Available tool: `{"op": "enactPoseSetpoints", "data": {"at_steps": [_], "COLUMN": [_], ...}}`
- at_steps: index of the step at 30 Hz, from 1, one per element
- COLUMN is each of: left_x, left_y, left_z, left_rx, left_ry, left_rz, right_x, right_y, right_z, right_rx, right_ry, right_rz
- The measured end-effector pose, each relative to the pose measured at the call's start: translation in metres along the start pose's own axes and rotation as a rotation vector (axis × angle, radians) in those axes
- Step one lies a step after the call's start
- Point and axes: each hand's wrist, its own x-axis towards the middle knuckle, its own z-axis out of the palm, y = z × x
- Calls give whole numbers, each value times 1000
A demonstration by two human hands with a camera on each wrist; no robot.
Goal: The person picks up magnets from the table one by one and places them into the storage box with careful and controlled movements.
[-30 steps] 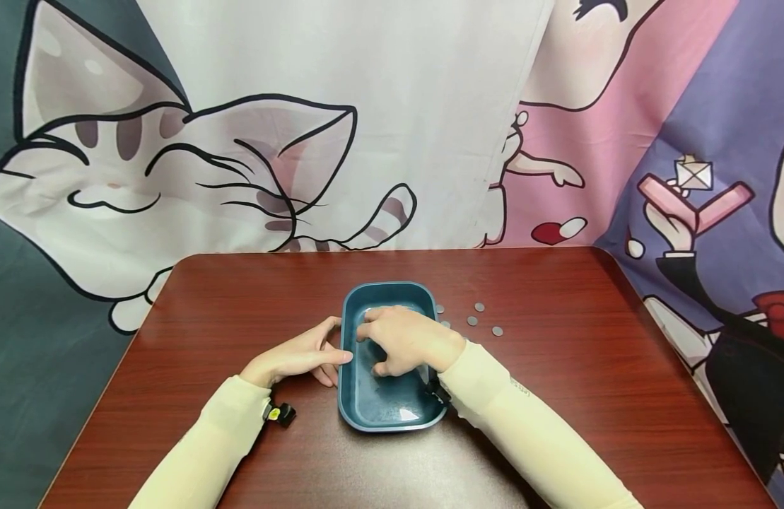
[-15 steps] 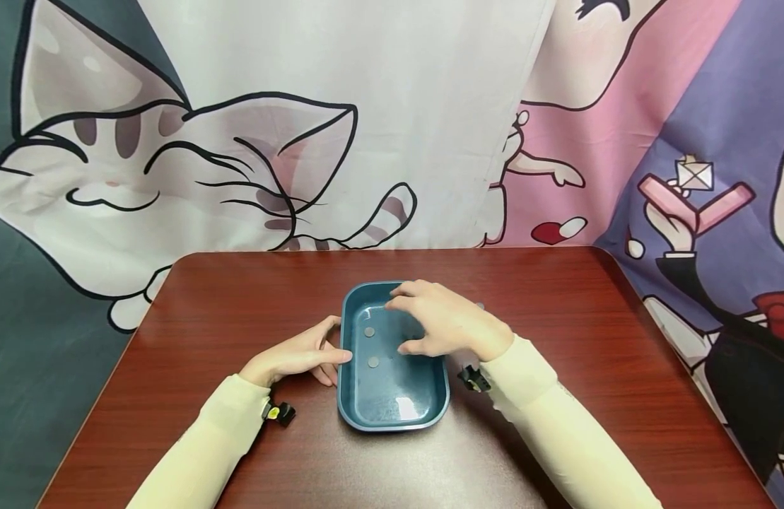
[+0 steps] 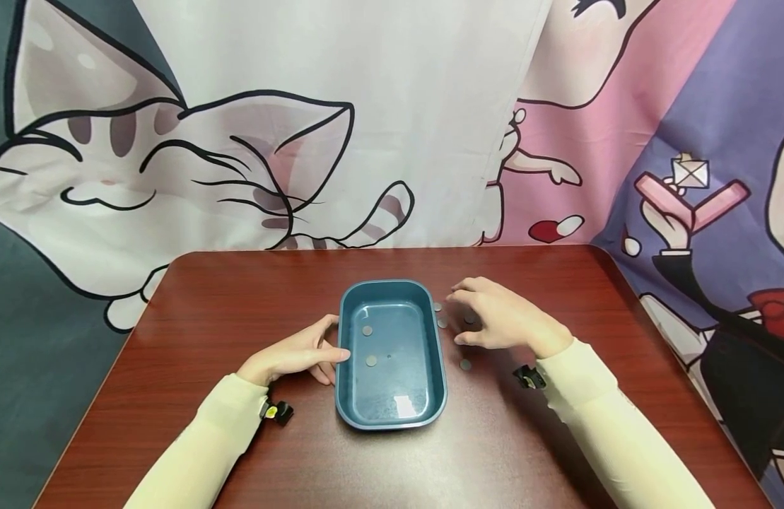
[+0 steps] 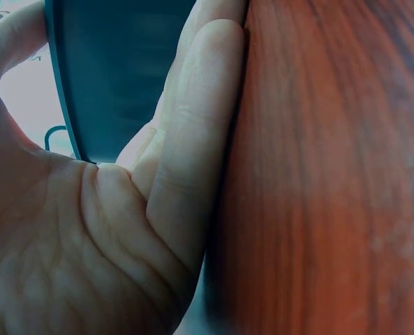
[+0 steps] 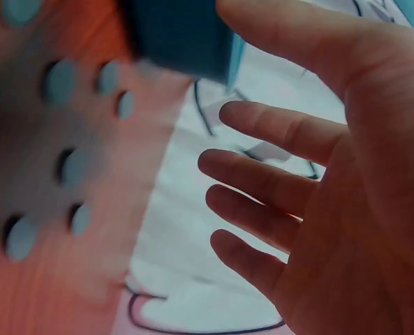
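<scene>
A blue plastic tray (image 3: pixel 392 417) stands on the table, with two small round grey discs (image 3: pixel 371 360) lying on its floor. My left hand (image 3: pixel 296 357) holds its left side, thumb (image 3: pixel 342 355) over the rim and the other fingers along the outer wall. In the left wrist view those fingers (image 4: pixel 193 118) lie low beside the tabletop. Right of the tray, my right hand (image 3: pixel 502 314) hovers above the table, holding nothing. Its fingers are spread and loosely bent in the right wrist view. Several more grey discs (image 5: pixel 70 166) lie on the table below and around it.
The reddish-brown wooden table (image 3: pixel 252 283) ends at a patterned cartoon curtain (image 3: pixel 430 127) behind it. One disc (image 3: pixel 465 365) lies nearer the front, beside the tray's right wall. The right forearm's sleeve (image 3: pixel 621 417) reaches across the table's right side.
My right hand has lifted out of the tray and moved right over the table discs, uncovering two discs inside the tray. My left hand stays in place at the tray's left side.
</scene>
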Motion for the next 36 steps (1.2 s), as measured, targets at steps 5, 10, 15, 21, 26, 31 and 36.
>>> {"op": "enactPoseSetpoints", "data": {"at_steps": [5, 10, 15, 21, 26, 31, 36], "left_x": [0, 0, 1, 1, 1, 0, 0], "left_y": [0, 0, 0, 0, 1, 2, 1], "left_z": [0, -1, -1, -1, -1, 0, -1], "left_rx": [-6, -7, -1, 3, 4, 7, 6], "left_ry": [0, -1, 2, 2, 1, 3, 7], "left_rz": [6, 3, -5, -7, -12, -19, -22], "right_x": [-13, -23, -28, -31, -34, -34, -32], "right_y": [18, 30, 38, 44, 49, 52, 53], "right_z": [8, 17, 26, 34, 40, 45, 49], "right_rx": [-18, -28, -38, -47, -45, -55, -54], "right_ry": [-1, -7, -20, -12, 7, 52, 84], "right_rz": [33, 48, 55, 76, 88, 65, 60]}}
